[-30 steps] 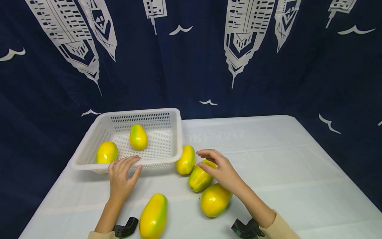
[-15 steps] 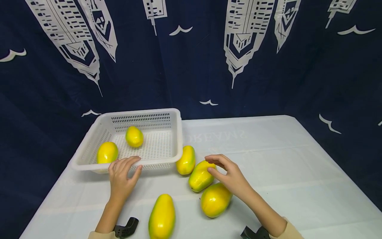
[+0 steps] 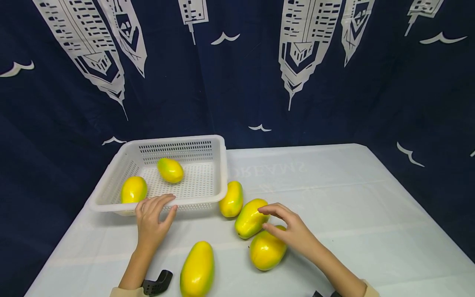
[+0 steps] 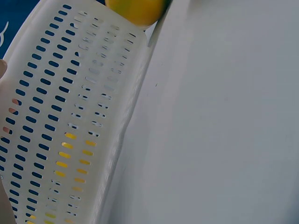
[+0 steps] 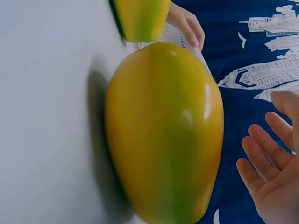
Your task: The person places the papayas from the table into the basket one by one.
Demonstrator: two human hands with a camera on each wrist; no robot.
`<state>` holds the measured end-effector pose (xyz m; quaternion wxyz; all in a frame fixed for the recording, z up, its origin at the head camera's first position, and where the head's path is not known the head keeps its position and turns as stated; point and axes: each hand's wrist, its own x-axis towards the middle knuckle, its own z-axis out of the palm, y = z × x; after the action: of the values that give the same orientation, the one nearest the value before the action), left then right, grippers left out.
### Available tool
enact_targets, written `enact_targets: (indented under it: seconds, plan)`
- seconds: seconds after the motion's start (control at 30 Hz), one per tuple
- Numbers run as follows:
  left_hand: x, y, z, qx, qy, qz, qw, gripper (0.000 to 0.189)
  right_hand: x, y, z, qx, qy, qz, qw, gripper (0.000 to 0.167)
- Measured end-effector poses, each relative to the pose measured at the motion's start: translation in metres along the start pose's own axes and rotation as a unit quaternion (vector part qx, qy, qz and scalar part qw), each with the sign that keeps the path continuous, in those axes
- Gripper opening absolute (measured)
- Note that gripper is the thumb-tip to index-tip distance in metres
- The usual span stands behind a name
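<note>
We see the left hand (image 3: 153, 220), lower left, apparently gripping the basket (image 3: 200, 201), while the right hand (image 3: 293, 232), fingers loose, hangs near a mango (image 3: 265, 251) at lower centre.

The mangoes (image 3: 197, 270) look smooth and glossy, the basket (image 3: 200, 201) plastic

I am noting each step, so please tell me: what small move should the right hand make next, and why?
Probably the right hand should lower and close around the front fruit of the row of three. It holds nothing and hovers close to that fruit, while the left hand grips the basket, where two fruits lie with room beside them.
</note>
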<state>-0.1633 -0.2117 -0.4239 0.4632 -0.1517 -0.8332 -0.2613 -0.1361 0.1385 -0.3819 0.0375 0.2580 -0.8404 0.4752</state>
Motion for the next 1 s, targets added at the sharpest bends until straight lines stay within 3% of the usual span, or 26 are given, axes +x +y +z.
enact_targets:
  seconds: [0.4, 1.0]
  plan:
    - [0.001, 0.000, 0.001, 0.003, 0.009, 0.006, 0.9999, 0.042, -0.017, 0.011, 0.001, -0.030, -0.017, 0.016, 0.9993, 0.033]
    - [0.000, -0.001, 0.001, 0.004, 0.006, 0.007, 0.9999, 0.043, -0.032, 0.032, 0.008, -0.001, -0.029, -0.037, 0.9989, 0.030]
